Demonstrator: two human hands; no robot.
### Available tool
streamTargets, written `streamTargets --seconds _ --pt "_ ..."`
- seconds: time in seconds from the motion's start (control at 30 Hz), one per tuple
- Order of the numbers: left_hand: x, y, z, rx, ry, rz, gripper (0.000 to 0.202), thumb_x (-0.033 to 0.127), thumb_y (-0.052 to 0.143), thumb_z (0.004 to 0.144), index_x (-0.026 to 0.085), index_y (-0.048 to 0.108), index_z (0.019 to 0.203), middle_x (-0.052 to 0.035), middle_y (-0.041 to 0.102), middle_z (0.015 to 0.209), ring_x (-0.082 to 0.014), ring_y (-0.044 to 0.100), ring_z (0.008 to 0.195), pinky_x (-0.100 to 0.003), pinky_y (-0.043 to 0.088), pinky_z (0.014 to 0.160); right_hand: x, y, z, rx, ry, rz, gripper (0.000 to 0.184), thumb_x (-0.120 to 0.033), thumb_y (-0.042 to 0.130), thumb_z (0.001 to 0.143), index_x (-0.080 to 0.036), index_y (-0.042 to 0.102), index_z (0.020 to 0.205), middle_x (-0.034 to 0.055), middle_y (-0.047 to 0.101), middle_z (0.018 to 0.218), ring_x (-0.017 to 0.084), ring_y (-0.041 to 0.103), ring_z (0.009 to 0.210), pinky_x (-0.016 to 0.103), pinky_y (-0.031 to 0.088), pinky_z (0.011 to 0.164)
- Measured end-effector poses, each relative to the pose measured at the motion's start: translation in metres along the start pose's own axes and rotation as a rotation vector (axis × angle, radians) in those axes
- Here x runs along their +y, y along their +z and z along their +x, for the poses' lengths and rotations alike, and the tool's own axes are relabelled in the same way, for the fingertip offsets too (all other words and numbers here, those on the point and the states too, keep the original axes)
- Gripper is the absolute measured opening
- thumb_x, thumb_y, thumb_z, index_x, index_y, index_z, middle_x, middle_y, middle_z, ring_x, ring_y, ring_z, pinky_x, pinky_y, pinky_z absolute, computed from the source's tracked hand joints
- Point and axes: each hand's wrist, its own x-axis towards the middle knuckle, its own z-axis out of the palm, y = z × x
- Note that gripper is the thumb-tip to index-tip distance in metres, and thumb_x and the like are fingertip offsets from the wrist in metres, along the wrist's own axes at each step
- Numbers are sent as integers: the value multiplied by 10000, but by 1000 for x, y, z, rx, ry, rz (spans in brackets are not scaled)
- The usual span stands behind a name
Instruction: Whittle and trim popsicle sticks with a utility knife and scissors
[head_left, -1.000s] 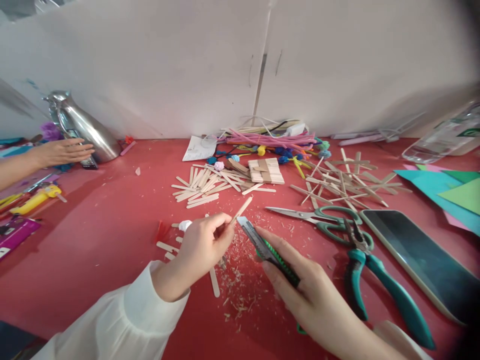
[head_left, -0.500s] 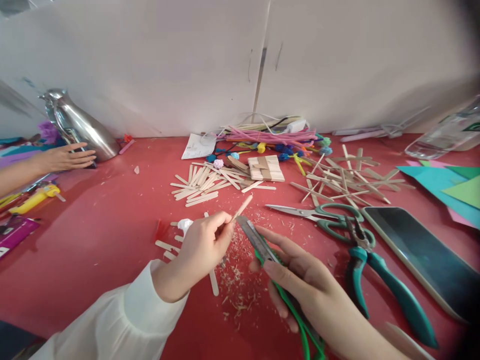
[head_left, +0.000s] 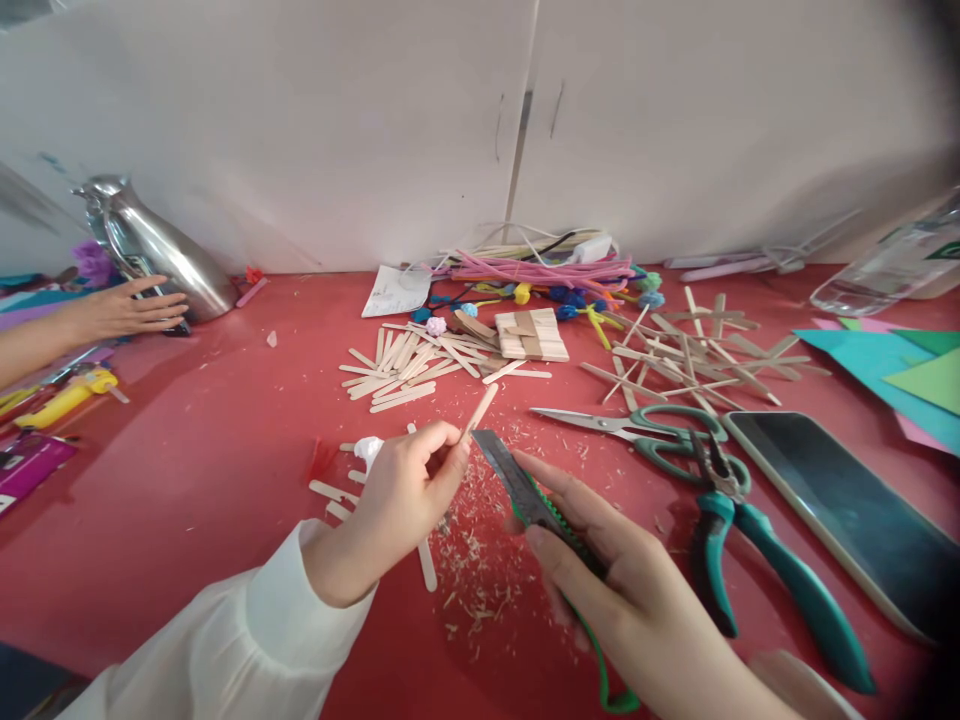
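My left hand [head_left: 401,500] pinches a thin wooden craft stick [head_left: 480,410], its free end pointing up and right. My right hand [head_left: 622,590] grips a green utility knife [head_left: 525,490] with the blade out, its tip close beside the stick just below my left fingers. Wood shavings [head_left: 480,575] lie scattered on the red table [head_left: 225,440] under both hands. A few cut stick pieces [head_left: 334,492] lie left of my left hand, and one stick [head_left: 427,565] lies beneath it.
Behind lie loose craft sticks [head_left: 405,370], a glued stick panel [head_left: 534,337], crossed sticks [head_left: 690,355], pipe cleaners [head_left: 540,272]. Scissors [head_left: 637,432], teal pliers [head_left: 757,560], a phone [head_left: 840,510] and coloured paper [head_left: 900,375] sit right. Another person's hand [head_left: 124,308] rests by a steel jug [head_left: 157,255] at left.
My right hand shifted its hold on the knife, and the blade stays by the stick. The stick's tip tilted slightly more upright. The other person's hand moved a little.
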Motion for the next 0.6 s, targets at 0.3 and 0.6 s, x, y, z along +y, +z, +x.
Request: streamTargets --seconds 0.3,0.6 --pt "-1 1 -1 -5 45 65 236 253 430 853 167 444 633 65 364 472 -61 351 434 -201 267 459 8 -8 6 -4 -334 -429 432 -226 397 846 -225 444 1276 10 636 741 126 594 555 225 507 492" --pt "-8 3 -1 -110 -11 13 184 199 427 819 168 455 640 65 376 479 -60 356 436 -196 249 434 21 -14 2 232 -780 -1163 480 -97 337 822 -163 441 1286 33 676 796 142 572 350 248 379 252"
